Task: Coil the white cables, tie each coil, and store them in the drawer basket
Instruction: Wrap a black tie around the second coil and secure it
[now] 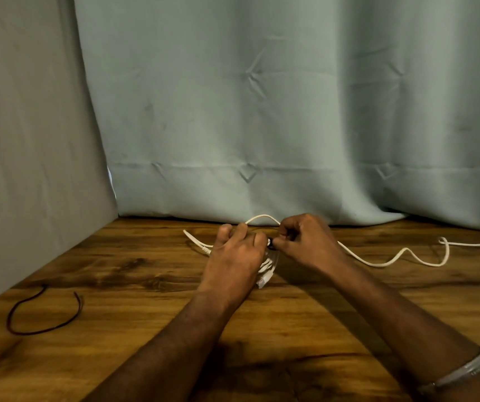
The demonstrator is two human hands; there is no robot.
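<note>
A curtained-off worktop, most likely a room in a home

A wood-grain bench (134,285) with dark streaks fills the near half of the view, and a pale grey-green curtain (291,111) hangs to its far edge, its hem creased and folded. A plain grey cloth panel (29,140) closes the left side, meeting the curtain at the far-left corner. Loose oddments lie about: a white cable (384,262) snaking to the right and a dark cord (29,329) near left. No machines, shelving or signage show, so the exact kind of room cannot be told.
</note>
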